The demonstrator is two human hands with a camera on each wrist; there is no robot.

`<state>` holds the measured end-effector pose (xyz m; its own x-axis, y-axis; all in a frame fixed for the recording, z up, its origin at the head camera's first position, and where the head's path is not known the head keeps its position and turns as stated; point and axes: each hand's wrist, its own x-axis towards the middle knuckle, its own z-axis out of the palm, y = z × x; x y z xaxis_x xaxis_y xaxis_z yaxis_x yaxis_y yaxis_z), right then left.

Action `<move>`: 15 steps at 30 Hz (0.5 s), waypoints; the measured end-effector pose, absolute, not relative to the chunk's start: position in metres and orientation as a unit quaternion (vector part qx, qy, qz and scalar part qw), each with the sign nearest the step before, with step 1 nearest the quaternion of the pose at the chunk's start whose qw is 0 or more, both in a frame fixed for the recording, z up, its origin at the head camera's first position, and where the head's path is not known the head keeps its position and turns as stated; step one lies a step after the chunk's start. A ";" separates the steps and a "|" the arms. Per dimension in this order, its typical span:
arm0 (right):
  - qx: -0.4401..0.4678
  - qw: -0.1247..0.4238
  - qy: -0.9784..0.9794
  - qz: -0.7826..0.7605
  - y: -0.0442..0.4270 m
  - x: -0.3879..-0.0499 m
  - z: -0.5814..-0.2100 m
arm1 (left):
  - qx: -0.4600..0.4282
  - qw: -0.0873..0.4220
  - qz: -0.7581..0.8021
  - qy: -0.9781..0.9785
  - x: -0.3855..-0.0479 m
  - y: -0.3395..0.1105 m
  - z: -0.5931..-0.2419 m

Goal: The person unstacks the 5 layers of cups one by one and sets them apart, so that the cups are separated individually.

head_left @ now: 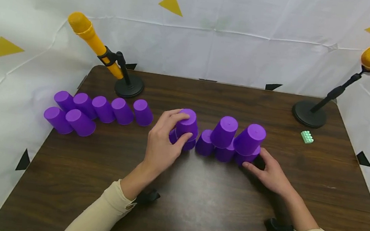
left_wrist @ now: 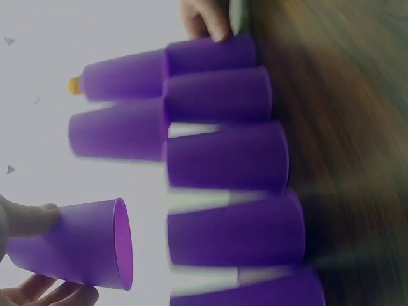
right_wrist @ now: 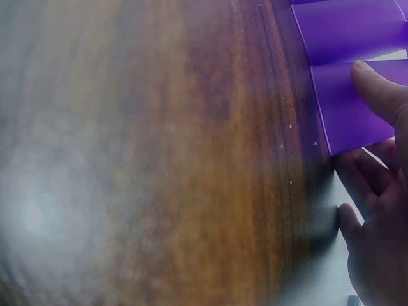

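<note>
"Five smooth purple plastic cups (head_left: 205, 144) stand mouth-down in a row on the dark-brown wood-grain desk (head_left: 195, 214). Two matching upper cups (head_left: 224, 133) rest across them at the right-hand end. That much looks done."

"And the left hand (head_left: 163, 143)?"

"Its fingers are closed round another purple cup (head_left: 191, 124), mouth down, above the left end of the row. By the left wrist view it is clear of the cups beneath, so I judge it not yet placed."

"What about the right hand (head_left: 271, 173)?"

"Thumb and fingers grip the row's rightmost cup (head_left: 248, 159) from its outer side, probably to steady it."

"So how much is left?"

"The held cup has yet to settle, and nothing rests on the left part of the row. Seven spare purple cups (head_left: 103, 109) stand mouth-down at the left of the desk, away from both hands. I'd call it roughly half built."
</note>
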<state>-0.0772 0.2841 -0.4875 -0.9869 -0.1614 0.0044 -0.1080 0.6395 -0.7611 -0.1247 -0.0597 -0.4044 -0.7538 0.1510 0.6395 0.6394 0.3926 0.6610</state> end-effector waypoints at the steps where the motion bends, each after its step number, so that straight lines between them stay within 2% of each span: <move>1: -0.074 0.033 0.905 -0.418 0.284 -0.077 -0.488 | -0.242 0.254 -0.502 -0.791 -0.123 -0.068 -0.403; 6: -0.074 0.039 0.905 -0.418 0.284 -0.078 -0.487 | -0.185 0.290 -0.536 -0.771 -0.119 -0.119 -0.400; 10: -0.074 0.040 0.904 -0.418 0.284 -0.078 -0.487 | -0.118 0.313 -0.506 -0.795 -0.118 -0.164 -0.413; 15: -0.072 0.042 0.904 -0.419 0.284 -0.077 -0.487 | -0.022 0.303 -0.426 -0.852 -0.121 -0.210 -0.440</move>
